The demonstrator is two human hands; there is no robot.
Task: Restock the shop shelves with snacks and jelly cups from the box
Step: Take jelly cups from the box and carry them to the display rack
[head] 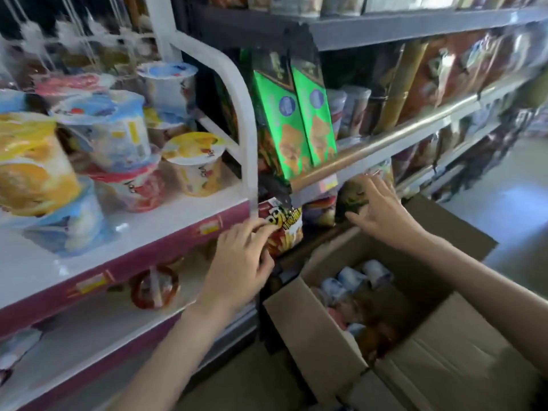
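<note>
My left hand (pixel 240 256) pinches the left edge of a red snack bag (pixel 286 229) standing on the lower grey shelf. Further right, my right hand (pixel 381 210) reaches under the shelf rail with fingers spread and touches a dark green snack bag (pixel 351 197). Below both hands stands an open cardboard box (pixel 299 324) with several blue-and-white jelly cups (pixel 350 281) and darker packets inside. On the white shelf (pixel 124 235) at the left stand several jelly cups, among them a yellow-lidded one (pixel 194 164).
Two green snack boxes (pixel 296 120) stand on the grey shelf above, behind a metal rail (pixel 394 137). More snack bags fill the shelves to the right. A red round pack (pixel 154 287) lies on the lower white shelf. Bare floor shows at the right.
</note>
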